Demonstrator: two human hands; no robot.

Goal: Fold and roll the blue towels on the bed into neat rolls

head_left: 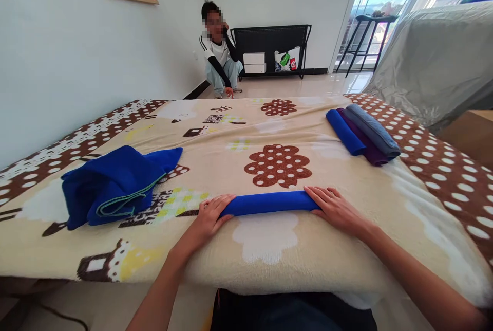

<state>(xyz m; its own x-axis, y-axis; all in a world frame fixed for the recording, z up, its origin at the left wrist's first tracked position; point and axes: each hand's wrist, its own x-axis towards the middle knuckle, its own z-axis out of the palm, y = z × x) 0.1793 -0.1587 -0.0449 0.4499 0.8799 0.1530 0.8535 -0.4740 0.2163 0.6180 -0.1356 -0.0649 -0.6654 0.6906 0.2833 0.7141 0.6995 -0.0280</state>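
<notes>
A blue towel rolled into a tube (269, 203) lies crosswise near the front edge of the patterned blanket. My left hand (213, 214) grips its left end, fingers over the top and thumb along the near side. At the other end, my right hand (333, 209) holds the roll in the same way. To the left, a loose, crumpled blue towel (115, 182) with green edge stitching rests in a heap. Rolled towels lie side by side at the right: a blue roll (345, 132), a purple roll (375, 155) and a grey-blue roll (373, 128).
The cream and brown blanket (215, 166) covers a wide, bed-like surface. Beyond its far edge a person (220, 58) squats by the wall, beside a black rack (271, 43). A plastic-covered bulky object (435, 58) and a cardboard box (472, 133) stand at the right.
</notes>
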